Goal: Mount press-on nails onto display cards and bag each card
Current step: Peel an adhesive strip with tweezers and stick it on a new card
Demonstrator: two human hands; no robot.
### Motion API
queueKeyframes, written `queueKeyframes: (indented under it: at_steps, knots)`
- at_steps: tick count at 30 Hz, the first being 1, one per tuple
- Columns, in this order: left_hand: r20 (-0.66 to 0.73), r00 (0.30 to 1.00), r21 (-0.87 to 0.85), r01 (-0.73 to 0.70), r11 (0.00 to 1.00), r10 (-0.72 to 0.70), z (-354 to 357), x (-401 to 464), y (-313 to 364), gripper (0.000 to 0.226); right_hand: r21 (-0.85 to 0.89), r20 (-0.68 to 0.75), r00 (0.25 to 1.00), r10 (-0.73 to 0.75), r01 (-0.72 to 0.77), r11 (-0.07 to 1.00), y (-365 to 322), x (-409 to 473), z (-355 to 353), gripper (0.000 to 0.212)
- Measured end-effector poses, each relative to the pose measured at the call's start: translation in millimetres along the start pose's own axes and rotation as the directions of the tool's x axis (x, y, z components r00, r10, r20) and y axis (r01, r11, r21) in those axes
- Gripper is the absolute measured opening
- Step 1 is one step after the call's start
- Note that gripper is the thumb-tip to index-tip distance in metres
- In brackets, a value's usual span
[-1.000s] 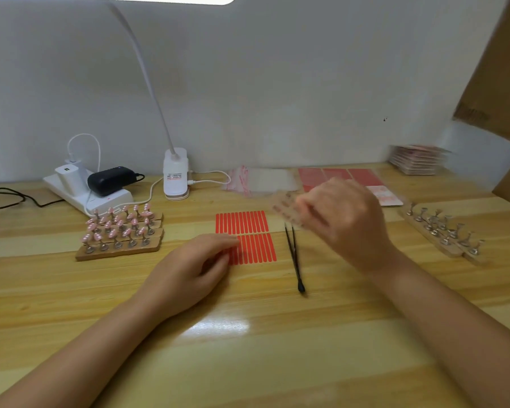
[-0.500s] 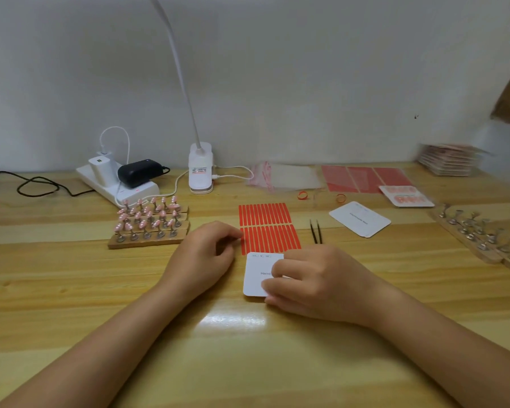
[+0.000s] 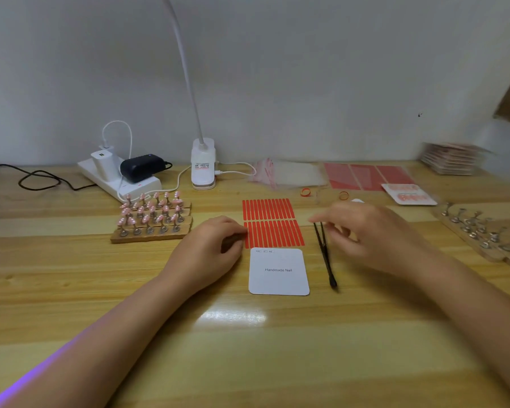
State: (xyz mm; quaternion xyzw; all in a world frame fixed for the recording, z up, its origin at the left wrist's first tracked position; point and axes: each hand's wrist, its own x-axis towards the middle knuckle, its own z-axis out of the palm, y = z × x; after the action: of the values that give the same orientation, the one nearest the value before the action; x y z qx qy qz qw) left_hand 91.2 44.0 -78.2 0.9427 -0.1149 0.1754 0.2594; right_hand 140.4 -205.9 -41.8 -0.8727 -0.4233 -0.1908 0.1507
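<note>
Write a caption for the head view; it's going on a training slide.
Right hand reaches for black tweezers beside a white "Handmade Nail" display card; left hand touches the red adhesive strip sheet.

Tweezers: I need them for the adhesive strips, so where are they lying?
In the head view the black tweezers lie on the table right of centre, just right of the white card, tips by the right hand.

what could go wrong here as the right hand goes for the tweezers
1. The right hand is blurred in motion right beside the tweezers; a rushed grip could knock them onto the white display card and skew it.
2. The left hand rests at the edge of the red adhesive strips; a slip could drag the sheet.
3. The stand of pink nails sits close to the left hand and could get bumped.
</note>
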Motion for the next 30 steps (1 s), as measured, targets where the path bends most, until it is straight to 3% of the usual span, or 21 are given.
queueKeyframes:
  at_steps: [4,9,11,15,17,18,20,21,23,25,30]
  knots:
    - [0.009,1.0,0.01,0.022,1.0,-0.022,-1.6,2.4,-3.0,0.03,-0.281,0.294,0.955,-0.046,0.133,0.951,20.1,0.8,-1.8,0.04]
    - [0.045,0.998,0.056,0.046,0.997,-0.049,-0.7,4.2,-4.9,0.034,-0.366,0.508,0.845,-0.168,0.388,0.846,19.4,14.6,-0.6,0.038]
    - [0.057,0.998,0.066,0.038,0.997,-0.042,0.5,5.1,-5.3,0.035,-0.405,0.528,0.803,-0.275,0.523,0.75,21.6,22.3,-0.7,0.028]
    - [0.04,0.998,0.079,0.035,0.996,-0.038,0.3,5.9,-5.4,0.034,-0.33,0.349,0.838,-0.42,0.529,0.782,27.3,28.3,-6.1,0.019]
    - [0.046,0.998,0.103,0.033,0.994,-0.038,0.8,6.8,-6.1,0.034,-0.276,0.205,0.899,-0.386,0.431,0.859,26.1,29.2,-4.5,0.012]
    - [0.049,0.998,0.107,0.037,0.994,-0.042,1.1,7.3,-6.4,0.034,-0.205,0.087,0.95,-0.3,0.312,0.928,23.8,29.1,-0.2,0.01]
    - [0.051,0.997,0.101,0.053,0.993,-0.058,1.2,7.5,-6.6,0.032,0.107,-0.144,0.989,0.026,-0.011,0.994,12.7,31.1,13.3,0.01]
    - [0.052,0.997,0.099,0.059,0.993,-0.065,1.2,7.5,-6.4,0.031,0.299,-0.193,0.959,0.21,-0.146,0.943,6.0,34.5,20.6,0.01]
    - [0.059,0.996,0.097,0.063,0.993,-0.069,0.6,7.4,-6.2,0.03,0.585,-0.153,0.894,0.421,-0.261,0.768,-8.4,46.0,32.6,0.012]
    - [0.069,0.995,0.095,0.061,0.994,-0.068,-0.6,7.4,-6.2,0.03,0.716,-0.064,0.875,0.479,-0.294,0.633,-18.6,57.5,42.2,0.016]
    - [0.08,0.995,0.085,0.056,0.995,-0.063,-2.3,8.1,-7.1,0.032,0.698,0.069,0.878,0.473,-0.381,0.606,-25.5,71.1,61.2,0.014]
